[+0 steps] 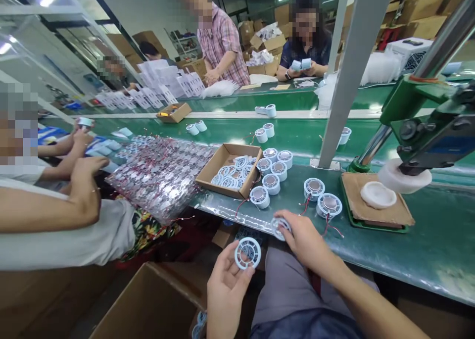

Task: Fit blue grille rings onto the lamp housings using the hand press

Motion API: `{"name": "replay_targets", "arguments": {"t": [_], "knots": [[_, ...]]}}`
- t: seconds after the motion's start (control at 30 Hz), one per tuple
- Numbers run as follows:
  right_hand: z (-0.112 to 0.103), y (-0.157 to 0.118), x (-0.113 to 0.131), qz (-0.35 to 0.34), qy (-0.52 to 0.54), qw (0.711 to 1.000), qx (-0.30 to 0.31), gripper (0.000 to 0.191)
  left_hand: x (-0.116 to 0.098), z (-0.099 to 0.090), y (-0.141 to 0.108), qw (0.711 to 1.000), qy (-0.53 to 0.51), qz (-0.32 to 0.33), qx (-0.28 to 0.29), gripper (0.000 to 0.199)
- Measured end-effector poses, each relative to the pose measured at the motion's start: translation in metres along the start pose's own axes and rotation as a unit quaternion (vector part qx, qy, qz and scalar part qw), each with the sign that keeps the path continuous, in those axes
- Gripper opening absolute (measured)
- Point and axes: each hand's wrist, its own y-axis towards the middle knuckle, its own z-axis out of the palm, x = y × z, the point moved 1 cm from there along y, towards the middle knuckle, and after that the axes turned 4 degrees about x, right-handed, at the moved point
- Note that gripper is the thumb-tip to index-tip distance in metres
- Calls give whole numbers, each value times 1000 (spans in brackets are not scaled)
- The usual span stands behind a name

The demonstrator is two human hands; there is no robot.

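My left hand [230, 279] holds a light blue spoked ring [248, 253] between thumb and fingers, its open face toward me. To its right, at the bench edge, my right hand [297, 232] grips another light blue ring [281, 228]. Just beyond stand two round blue units, one unit [314, 189] behind the other unit [329, 206], with red wires trailing. A group of similar units [270, 183] stands beside a cardboard tray [208, 173] that contains many blue rings [235, 172].
A green press [411, 131] with a white pad stands at right over a cardboard-covered base [393, 214]. Wired parts in plastic [163, 175] lie at left near a person's arms. An open carton [148, 299] is below left. People work across the bench.
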Motion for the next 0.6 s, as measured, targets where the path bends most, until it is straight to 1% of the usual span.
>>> {"name": "replay_targets", "arguments": {"t": [0.07,0.13,0.2,0.27,0.3,0.37,0.4,0.43,0.47,0.53,0.6], "knots": [[1,18,-5,15,-19,1000,-16,39,0,1,-1,1000,4,1,6,62],[0,27,-9,35,-34,998,-40,48,1,5,-2,1000,10,-1,20,63],[-1,21,-9,47,-40,996,-65,54,2,10,-3,999,10,-5,32,65],[2,0,-9,41,-40,996,-73,54,5,16,-4,999,8,-9,43,67],[6,-15,-8,22,-15,997,-67,52,7,19,-5,999,7,-11,52,68],[16,-46,-8,-33,94,994,-47,50,14,27,-8,996,3,-16,83,67],[20,-60,-8,-53,166,984,-41,48,17,31,-10,995,3,-19,101,66],[24,-72,-8,-59,237,969,-45,45,21,34,-13,993,8,-20,120,65],[27,-81,-9,-45,299,951,-56,41,23,38,-16,990,20,-18,137,64],[27,-93,-11,18,386,919,-79,35,27,44,-21,982,70,8,175,65],[21,-98,-12,63,450,887,-80,35,26,50,-23,965,133,67,215,66]]}}
